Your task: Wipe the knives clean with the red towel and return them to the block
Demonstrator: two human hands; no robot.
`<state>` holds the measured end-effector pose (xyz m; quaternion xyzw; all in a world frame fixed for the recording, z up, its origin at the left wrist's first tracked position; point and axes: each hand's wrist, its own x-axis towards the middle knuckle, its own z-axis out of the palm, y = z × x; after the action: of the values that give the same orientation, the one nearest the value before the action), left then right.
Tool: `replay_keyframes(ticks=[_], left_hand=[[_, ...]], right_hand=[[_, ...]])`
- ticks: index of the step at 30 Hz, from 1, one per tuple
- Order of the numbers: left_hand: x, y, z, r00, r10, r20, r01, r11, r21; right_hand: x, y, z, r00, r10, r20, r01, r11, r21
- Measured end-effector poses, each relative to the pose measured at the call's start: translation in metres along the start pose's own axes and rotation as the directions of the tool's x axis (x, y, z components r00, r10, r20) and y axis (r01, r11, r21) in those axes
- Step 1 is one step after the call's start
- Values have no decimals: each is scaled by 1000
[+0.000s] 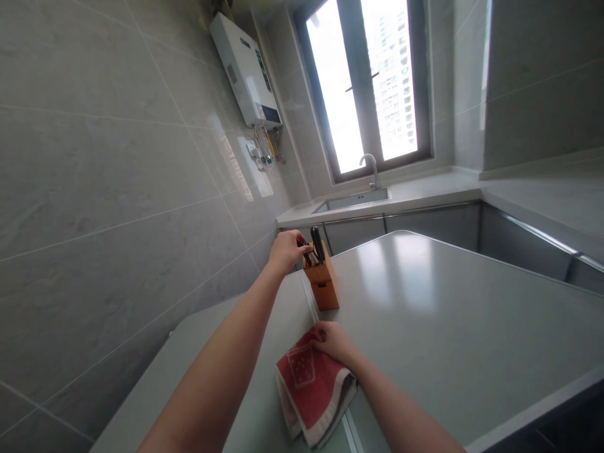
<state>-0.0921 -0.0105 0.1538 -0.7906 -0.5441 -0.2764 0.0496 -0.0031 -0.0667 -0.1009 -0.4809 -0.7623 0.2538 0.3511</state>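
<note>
In the head view, the left hand (284, 250) is right at the dark knife handles (318, 244) standing in a wooden knife block (321, 278), fingers (298, 239) curled together, grip unclear. The right hand (333, 343) presses, fingers together, on a folded red towel (309, 393) on the worktop (425, 314).

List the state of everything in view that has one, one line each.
left hand: at the knife handles, grip unclear
right hand: fingers on the towel
knife block: wooden, on the counter
knives: sheathed in the block
towel: red, folded
faucet: no water visible
window: appears shut
</note>
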Motion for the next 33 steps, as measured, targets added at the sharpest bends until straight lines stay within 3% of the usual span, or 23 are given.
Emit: replay_keyframes(ticks=[7, 12, 18, 25, 29, 33], left_hand=[[-3, -17, 15, 993, -37, 114, 60, 977, -202], [-5, -19, 12, 998, -5, 62, 15, 987, -163], [-5, -8, -11, 1000, 29, 10, -28, 994, -106], [-19, 5, -58, 987, 70, -146, -87, 990, -114], [-42, -3, -70, 938, 7, -348, -107, 958, -267], [-75, -20, -57, 820, -175, -545, -131, 869, -477]], right_hand=[[1, -1, 2, 1000, 7, -3, -7, 1000, 15], [1, 1, 1, 1000, 11, 5, -11, 1000, 9], [0, 0, -1, 1000, 17, 8, -17, 1000, 0], [-3, -5, -4, 1000, 21, 12, -21, 1000, -16], [-4, -7, -6, 999, 40, 18, -40, 999, -27], [-4, -6, -5, 1000, 28, -5, -28, 999, -32]])
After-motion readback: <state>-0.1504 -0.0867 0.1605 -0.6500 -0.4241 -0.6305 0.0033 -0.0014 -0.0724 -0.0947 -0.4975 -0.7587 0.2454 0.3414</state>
